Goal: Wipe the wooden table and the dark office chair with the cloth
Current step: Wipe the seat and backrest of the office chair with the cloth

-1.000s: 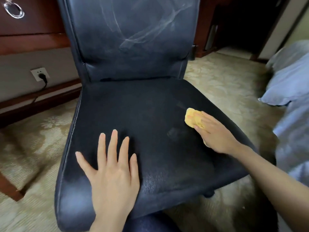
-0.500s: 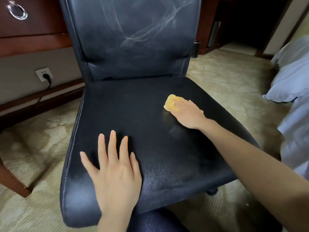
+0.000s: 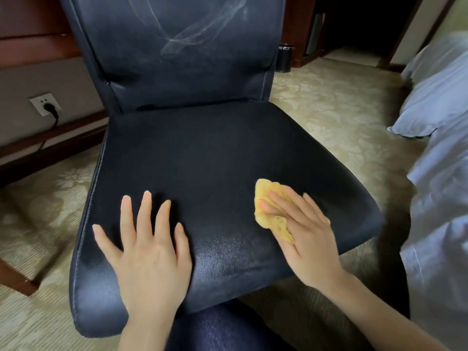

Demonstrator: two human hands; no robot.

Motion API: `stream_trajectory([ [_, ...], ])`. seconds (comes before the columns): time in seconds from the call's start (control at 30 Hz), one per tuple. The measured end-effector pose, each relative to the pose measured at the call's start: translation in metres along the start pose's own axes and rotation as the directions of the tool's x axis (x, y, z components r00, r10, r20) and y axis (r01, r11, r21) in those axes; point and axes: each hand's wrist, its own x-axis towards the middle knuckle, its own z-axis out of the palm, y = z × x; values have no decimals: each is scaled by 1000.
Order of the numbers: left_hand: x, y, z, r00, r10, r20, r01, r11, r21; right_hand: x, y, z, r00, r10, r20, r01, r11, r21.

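Note:
The dark office chair (image 3: 202, 153) fills the middle of the head view, seat toward me, backrest upright with pale wipe streaks. My left hand (image 3: 147, 254) rests flat on the seat's front left, fingers spread and straight. My right hand (image 3: 304, 234) presses a small yellow cloth (image 3: 266, 206) onto the seat's front right with straight fingers; much of the cloth is hidden under the palm. Dark wooden furniture (image 3: 38, 44) shows at the top left.
Patterned beige carpet (image 3: 342, 110) surrounds the chair. A bed with pale blue bedding (image 3: 440, 102) is close on the right. A wall socket with a black plug (image 3: 45, 103) is at left, a small black bin (image 3: 285, 58) behind the chair, a wooden leg (image 3: 15, 277) at lower left.
My right hand has dragged the cloth from the seat's rear right area back toward the front edge. My left hand has stayed flat in place.

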Motion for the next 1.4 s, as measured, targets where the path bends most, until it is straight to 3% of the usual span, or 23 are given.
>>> stream_trajectory([
  [0.17, -1, 0, 0, 1000, -2, -16, 1, 999, -51, -30, 41, -2, 958, 191, -215, -166, 977, 131],
  [0.33, -2, 2, -2, 1000, -16, -6, 16, 997, -73, -22, 78, -14, 851, 469, -234, -427, 879, 212],
  [0.43, -1, 4, -4, 1000, -21, 0, 21, 996, -81, -7, 86, -18, 739, 636, -223, -590, 770, 243],
  [0.53, -2, 4, -4, 1000, -22, 5, 22, 996, -82, 8, 73, -18, 684, 684, -254, -650, 729, 213],
  [0.73, -3, 6, -1, 1000, -28, 5, 29, 998, -63, 5, 14, -5, 840, 527, -131, -525, 849, 52],
  [0.97, 0, 0, -8, 998, -40, 48, 48, 985, -166, 16, -49, 9, 979, 204, -10, -204, 975, -92],
  [1.17, -16, -56, -18, 928, -345, 139, 367, 912, -184, 34, -86, 15, 974, 21, 227, -13, 999, -38],
  [1.4, -39, -102, -17, 957, -193, 218, 278, 827, -489, 90, -143, 49, 860, -279, 428, 226, 959, 170],
])
